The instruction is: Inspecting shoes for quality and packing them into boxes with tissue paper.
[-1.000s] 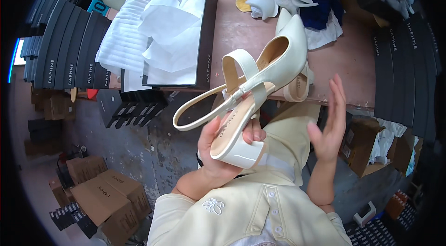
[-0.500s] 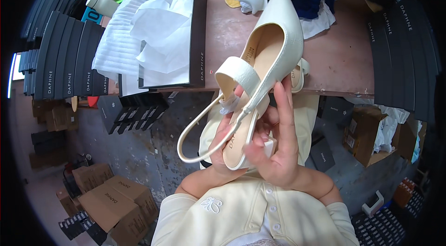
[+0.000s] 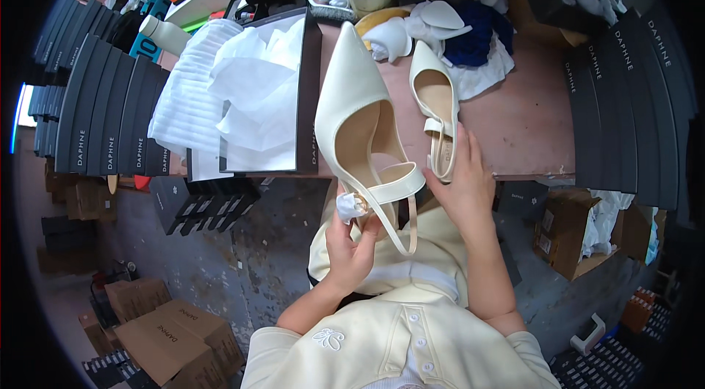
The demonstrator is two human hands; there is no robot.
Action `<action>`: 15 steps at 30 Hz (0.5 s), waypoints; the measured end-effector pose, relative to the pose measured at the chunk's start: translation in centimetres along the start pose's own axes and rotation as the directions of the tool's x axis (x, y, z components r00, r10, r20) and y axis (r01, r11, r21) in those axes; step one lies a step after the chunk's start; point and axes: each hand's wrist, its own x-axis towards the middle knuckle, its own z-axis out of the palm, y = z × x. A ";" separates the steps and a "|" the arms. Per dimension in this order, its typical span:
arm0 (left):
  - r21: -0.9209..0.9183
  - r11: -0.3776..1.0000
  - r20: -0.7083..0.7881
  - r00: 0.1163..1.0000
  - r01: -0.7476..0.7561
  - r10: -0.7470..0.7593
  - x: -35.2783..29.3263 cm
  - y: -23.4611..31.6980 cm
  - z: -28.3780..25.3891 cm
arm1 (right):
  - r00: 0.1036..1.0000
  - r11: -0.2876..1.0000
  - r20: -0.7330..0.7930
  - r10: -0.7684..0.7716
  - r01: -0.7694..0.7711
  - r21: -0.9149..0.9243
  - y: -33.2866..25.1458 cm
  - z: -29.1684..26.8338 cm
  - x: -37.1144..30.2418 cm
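A cream slingback shoe (image 3: 354, 84) with a pointed toe hangs in the air before the table's front edge, toe pointing away. My left hand (image 3: 351, 253) is closed on its heel end, beside a small wad of white wrapping (image 3: 350, 207) near the strap. The matching second shoe (image 3: 428, 60) rests on the table to the right, toe also away from me. My right hand (image 3: 470, 187) grips the heel end of that shoe, thumb on one side and fingers on the other. The shoes' heels are mostly hidden.
On the pinkish table (image 3: 525, 128), an open black shoebox (image 3: 311, 88) holds white tissue paper (image 3: 257, 84). Stacked dark shoeboxes flank it at left (image 3: 84, 106) and right (image 3: 624, 117). A navy cloth (image 3: 485, 35) lies behind the shoes. Brown cartons (image 3: 172, 334) stand on the floor.
Both hands held one shoe before. Now that shoe is turned and shifted left in my left hand alone. My right hand has let go of it and taken hold of the second shoe.
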 end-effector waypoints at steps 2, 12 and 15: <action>0.095 0.995 -0.007 0.999 -0.040 0.041 -0.1 -0.6 -0.2 | 0.996 0.998 0.079 0.052 -0.055 0.034 0.4 1.2 0.5; -0.244 0.959 -0.125 0.976 0.144 -0.179 1.5 -2.6 0.2 | 0.959 0.189 0.220 0.177 -0.253 0.949 5.9 -0.7 -2.2; -0.242 0.968 -0.138 0.985 0.071 -0.107 2.7 -2.5 0.4 | 0.956 0.045 0.251 0.152 -0.260 0.964 6.9 -0.7 -4.7</action>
